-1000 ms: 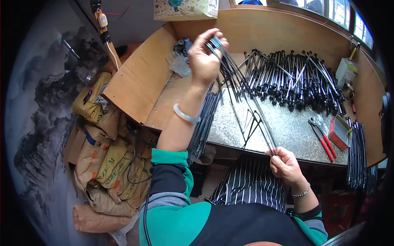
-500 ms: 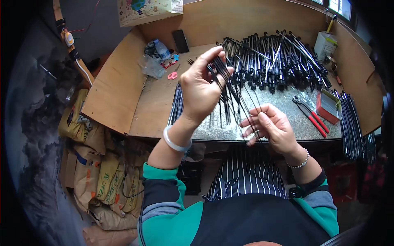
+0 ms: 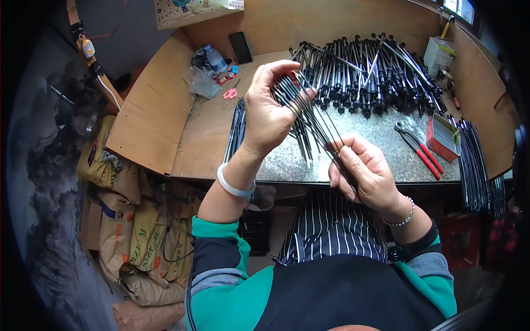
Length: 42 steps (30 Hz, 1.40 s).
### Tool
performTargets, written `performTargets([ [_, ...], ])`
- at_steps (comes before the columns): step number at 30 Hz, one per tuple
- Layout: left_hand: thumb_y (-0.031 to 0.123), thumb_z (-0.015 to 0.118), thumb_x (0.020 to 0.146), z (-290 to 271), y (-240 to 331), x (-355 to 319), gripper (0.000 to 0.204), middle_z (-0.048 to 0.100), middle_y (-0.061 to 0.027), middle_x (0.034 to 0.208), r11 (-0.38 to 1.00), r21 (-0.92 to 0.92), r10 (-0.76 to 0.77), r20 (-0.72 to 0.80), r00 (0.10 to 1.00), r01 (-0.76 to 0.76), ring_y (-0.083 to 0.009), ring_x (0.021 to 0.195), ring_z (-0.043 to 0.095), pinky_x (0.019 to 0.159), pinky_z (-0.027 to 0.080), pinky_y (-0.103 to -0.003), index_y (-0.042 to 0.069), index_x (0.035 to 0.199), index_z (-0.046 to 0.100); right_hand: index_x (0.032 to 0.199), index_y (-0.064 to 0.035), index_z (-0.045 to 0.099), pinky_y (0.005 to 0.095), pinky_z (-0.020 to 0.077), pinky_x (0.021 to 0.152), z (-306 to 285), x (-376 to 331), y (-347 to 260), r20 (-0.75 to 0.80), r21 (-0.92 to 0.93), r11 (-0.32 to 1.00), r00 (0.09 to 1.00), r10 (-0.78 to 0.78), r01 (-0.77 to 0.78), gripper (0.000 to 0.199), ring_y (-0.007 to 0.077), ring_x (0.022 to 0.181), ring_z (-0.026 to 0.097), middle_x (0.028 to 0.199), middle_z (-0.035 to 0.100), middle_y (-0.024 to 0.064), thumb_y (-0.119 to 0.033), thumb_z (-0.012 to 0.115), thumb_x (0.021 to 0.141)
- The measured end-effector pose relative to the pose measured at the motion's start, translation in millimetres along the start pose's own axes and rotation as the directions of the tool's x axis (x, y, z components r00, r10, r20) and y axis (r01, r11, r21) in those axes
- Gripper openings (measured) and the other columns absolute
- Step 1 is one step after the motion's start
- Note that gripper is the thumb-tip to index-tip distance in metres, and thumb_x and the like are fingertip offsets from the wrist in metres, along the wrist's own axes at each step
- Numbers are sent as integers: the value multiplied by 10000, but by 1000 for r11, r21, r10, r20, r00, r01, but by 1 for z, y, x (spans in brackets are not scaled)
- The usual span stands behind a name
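Note:
A loose bundle of thin black rods (image 3: pixel 312 122) slants between my hands, above the front of the worktop. My left hand (image 3: pixel 269 105) is wrapped round its upper part, with the rod ends fanned out beside the fingers. Lower down, my right hand (image 3: pixel 364 172) pinches the rods between thumb and fingers, where they draw close together. Behind them lies a big heap of metal rods with black end fittings (image 3: pixel 359 77). More thin black rods (image 3: pixel 236 127) lie on the worktop beyond my left forearm.
Red-handled pliers (image 3: pixel 419 149) and an open red tin (image 3: pixel 443 138) lie to the right, beside a stack of black rods (image 3: pixel 477 165) overhanging the edge. At the back left are pink scissors (image 3: pixel 230 94), a water bottle (image 3: pixel 215 59) and a phone (image 3: pixel 240 47). Wooden panels (image 3: pixel 152 105) wall the bench.
My right hand has closed on the lower part of the rods, which were spread loosely by its open fingers. The rods in my left hand have fanned out and tilted.

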<state>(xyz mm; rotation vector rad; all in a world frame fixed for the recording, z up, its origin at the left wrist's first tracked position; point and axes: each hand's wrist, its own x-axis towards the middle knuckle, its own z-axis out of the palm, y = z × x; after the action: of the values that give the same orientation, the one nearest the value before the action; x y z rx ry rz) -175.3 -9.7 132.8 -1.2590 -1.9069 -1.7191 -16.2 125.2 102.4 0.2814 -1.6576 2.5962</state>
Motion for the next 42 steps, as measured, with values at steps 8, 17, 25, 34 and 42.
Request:
performTargets([
  [8,-48,652,812,-40,18,12,342,632,-108,1026,968,-212,91,-212,973,-137,-170,897,645,838,532,-248,18,1126,534,1162,47,425,183,468,383,23,36,6,-191,4,994,976,-104,107,267,152,471,592,775,640,171,-157,319,1026],
  [17,14,623,870,-148,30,9,317,631,-170,1061,992,35,127,-277,953,-122,-231,951,644,856,543,-284,-37,1166,519,1209,80,402,207,552,478,-5,133,94,-207,168,957,941,268,-235,327,181,604,654,890,653,191,-181,343,1020],
  [25,-34,683,806,-111,32,8,456,651,-141,1023,997,-78,-27,-265,964,7,-182,893,661,806,543,-262,13,1172,416,1315,88,355,244,552,506,-44,149,142,-126,-800,599,981,-146,-14,498,209,653,642,1013,602,233,-304,376,1010],
  [34,-8,753,737,-28,15,25,371,655,-126,981,992,-108,49,-181,982,-69,-148,827,655,739,547,-226,-16,1032,528,1261,84,454,139,288,342,11,16,-25,231,106,973,957,177,-205,382,49,398,383,632,537,48,-195,394,1009],
  [42,-24,750,698,33,19,23,334,654,-106,901,994,-108,12,-85,996,-22,-133,750,644,680,539,-215,-22,990,589,1256,90,440,138,229,313,-16,-27,-46,-89,-31,999,996,18,-20,324,9,360,259,537,449,-10,-107,364,1009],
])
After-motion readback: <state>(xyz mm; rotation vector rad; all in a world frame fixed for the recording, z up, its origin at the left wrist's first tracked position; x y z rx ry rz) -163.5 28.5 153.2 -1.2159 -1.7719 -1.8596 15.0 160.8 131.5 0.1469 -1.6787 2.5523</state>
